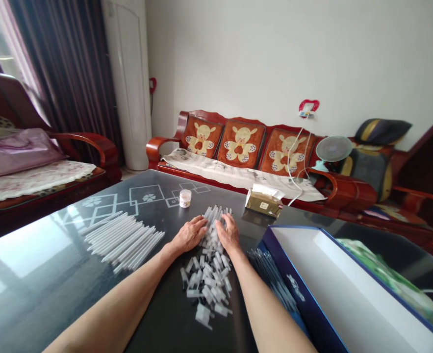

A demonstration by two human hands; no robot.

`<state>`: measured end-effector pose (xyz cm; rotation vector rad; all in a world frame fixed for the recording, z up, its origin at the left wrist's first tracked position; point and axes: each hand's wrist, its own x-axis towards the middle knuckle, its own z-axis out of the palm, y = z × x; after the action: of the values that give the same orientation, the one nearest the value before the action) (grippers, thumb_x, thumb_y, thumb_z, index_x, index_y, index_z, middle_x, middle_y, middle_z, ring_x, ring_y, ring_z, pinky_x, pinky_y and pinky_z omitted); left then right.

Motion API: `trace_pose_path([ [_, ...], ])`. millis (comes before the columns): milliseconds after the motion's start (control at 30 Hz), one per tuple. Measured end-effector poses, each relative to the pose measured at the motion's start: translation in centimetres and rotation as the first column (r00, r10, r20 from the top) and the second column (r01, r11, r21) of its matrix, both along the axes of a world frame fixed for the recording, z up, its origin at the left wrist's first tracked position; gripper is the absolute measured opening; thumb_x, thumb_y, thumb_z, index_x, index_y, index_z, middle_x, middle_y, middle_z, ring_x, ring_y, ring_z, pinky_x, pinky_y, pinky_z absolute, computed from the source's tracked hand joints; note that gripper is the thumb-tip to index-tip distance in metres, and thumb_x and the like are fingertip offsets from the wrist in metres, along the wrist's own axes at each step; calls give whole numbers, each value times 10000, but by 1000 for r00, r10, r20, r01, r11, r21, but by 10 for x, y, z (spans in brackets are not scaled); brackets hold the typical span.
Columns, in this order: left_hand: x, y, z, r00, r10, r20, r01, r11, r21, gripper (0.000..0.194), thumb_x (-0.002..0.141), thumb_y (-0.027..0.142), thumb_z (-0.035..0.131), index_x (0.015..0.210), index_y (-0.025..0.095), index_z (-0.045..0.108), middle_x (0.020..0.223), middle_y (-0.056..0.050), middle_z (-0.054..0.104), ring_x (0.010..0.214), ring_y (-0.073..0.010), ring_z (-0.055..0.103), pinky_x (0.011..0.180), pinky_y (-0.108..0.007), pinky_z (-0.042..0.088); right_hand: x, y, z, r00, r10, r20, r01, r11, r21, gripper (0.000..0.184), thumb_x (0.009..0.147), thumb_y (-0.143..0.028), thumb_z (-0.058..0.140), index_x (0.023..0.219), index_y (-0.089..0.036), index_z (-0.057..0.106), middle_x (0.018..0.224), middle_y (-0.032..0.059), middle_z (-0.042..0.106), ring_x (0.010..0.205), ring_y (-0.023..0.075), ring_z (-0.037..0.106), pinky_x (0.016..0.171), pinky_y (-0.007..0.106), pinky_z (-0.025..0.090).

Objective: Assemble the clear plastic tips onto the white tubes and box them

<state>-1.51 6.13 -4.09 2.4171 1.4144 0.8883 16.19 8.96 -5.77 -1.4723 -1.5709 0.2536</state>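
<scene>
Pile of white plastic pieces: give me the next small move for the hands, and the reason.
Probably a gentle inward press of the left hand and right hand to gather the far end of the pile of white plastic pieces. The hands sit on either side of that end, while the nearer pieces lie loose, pointing different ways.

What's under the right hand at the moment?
Small whitish plastic pieces show right beside the right hand and just past it, on the far side. Whatever lies directly beneath it is covered, so I can't tell what is there.
</scene>
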Motion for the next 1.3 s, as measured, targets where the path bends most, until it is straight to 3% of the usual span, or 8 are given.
trace_pose_path([
  [300, 1, 1, 0, 1000, -12, -12, 12, 999, 50, 438, 946, 389, 314, 1243, 166, 547, 1323, -113, 514, 1213, -191, 511, 1050, -300, 395, -3, -8, 7, 999, -24, 27, 23, 1000, 16, 398, 793, -369, 515, 1099, -145, 635, 1295, 157, 547, 1234, 264, 472, 1049, 417, 319],
  [667, 0, 5, -6, 999, -38, 7, 37, 989, 144, 389, 934, 346, 359, 1183, 144, 580, 1259, -136, 555, 1169, -204, 544, 1008, -324, 442, -5, -2, 0, 999, -38, 5, 38, 995, 92, 358, 766, -329, 533, 1032, -131, 668, 1238, 164, 584, 1195, 260, 507, 1041, 393, 341],
  [1167, -1, 6, -8, 981, -37, 192, 6, 987, 158, 210, 840, 241, 518, 978, 170, 660, 1075, -92, 635, 982, -179, 619, 923, -292, 487, 4, -5, 5, 987, -10, -160, 28, 993, 111, 231, 735, -353, 551, 778, -184, 703, 1063, 107, 671, 1059, 231, 590, 988, 363, 397],
  [1300, 0, 8, -10, 978, 0, 210, -33, 987, 157, 240, 831, 268, 532, 1013, 171, 655, 1053, -88, 640, 977, -183, 618, 901, -284, 497, 6, -7, 8, 980, -51, -192, 73, 991, 112, 309, 753, -384, 520, 901, -176, 695, 1153, 120, 630, 1113, 234, 560, 1002, 383, 389],
])
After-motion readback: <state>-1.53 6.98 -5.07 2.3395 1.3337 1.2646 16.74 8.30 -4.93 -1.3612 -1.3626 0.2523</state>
